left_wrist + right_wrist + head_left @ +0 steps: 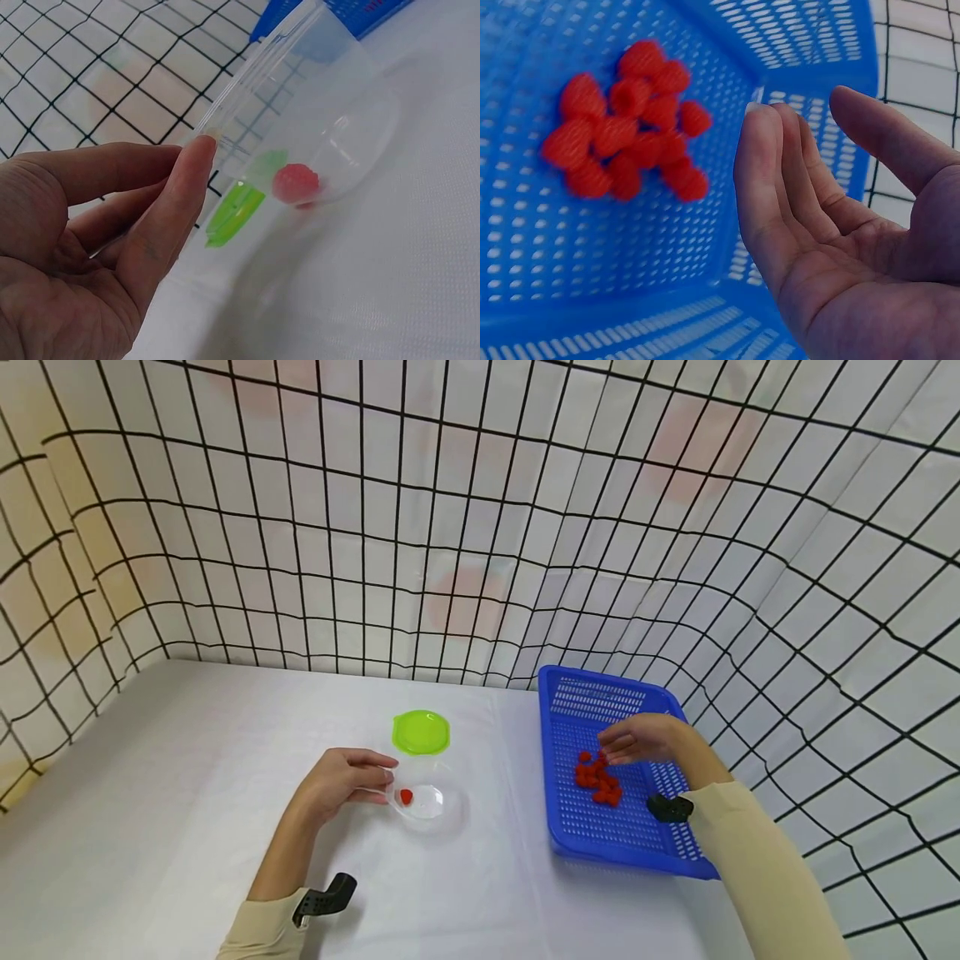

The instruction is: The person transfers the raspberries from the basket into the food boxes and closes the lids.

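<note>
My left hand [347, 783] pinches the rim of a clear plastic bowl [352, 97] between thumb and fingers. Inside the bowl lies one raspberry [295, 184], near the side by the hand. Over the blue basket [551, 760], my right hand [637, 739] hangs with parted thumb and gently bent fingers, nothing between them. Several red raspberries [615, 135] lie in a loose heap on the basket's floor, apart from the right fingers [757, 165] in the right wrist view.
A bright green lid [422, 732] lies on the white-covered table [225, 735] just behind the bowl. Black wire grid panels [360, 527] rise along the back and both sides. The basket's right wall stands close to the right-hand grid.
</note>
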The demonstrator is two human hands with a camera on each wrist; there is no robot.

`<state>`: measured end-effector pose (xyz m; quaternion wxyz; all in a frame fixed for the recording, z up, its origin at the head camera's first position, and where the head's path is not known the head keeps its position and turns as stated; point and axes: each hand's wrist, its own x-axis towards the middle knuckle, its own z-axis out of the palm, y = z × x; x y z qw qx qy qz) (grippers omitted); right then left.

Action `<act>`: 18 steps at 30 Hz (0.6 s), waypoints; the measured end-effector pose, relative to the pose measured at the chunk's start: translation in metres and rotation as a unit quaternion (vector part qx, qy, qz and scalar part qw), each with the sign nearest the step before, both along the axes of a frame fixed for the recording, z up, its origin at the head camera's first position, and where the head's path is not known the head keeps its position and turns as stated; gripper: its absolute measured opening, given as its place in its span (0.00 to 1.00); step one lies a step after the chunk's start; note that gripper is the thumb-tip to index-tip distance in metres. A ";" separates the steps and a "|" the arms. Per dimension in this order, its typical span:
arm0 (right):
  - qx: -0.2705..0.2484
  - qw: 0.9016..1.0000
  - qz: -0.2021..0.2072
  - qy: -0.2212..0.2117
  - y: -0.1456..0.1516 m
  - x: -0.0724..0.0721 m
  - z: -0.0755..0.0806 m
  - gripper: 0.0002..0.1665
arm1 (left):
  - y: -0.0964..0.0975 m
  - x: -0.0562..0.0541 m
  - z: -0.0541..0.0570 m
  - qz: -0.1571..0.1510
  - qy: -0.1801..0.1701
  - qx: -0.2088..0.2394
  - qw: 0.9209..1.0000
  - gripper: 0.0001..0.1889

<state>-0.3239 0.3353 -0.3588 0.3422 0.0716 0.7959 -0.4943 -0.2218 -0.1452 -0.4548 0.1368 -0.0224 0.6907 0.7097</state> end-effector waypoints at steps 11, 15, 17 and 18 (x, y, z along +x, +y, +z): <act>0.020 0.999 -0.026 -0.018 0.023 0.012 -0.021 0.32 | 0.002 0.001 0.000 -0.011 0.000 0.012 1.000 0.20; 0.020 0.999 -0.038 -0.028 0.029 0.013 -0.026 0.31 | 0.002 0.001 0.001 -0.010 0.001 0.011 1.000 0.20; 0.019 0.998 -0.040 -0.032 0.031 0.013 -0.029 0.30 | 0.002 0.001 0.001 -0.013 0.004 0.013 1.000 0.20; 0.019 0.998 -0.045 -0.033 0.031 0.013 -0.030 0.30 | 0.001 0.001 0.001 -0.015 0.007 0.014 1.000 0.20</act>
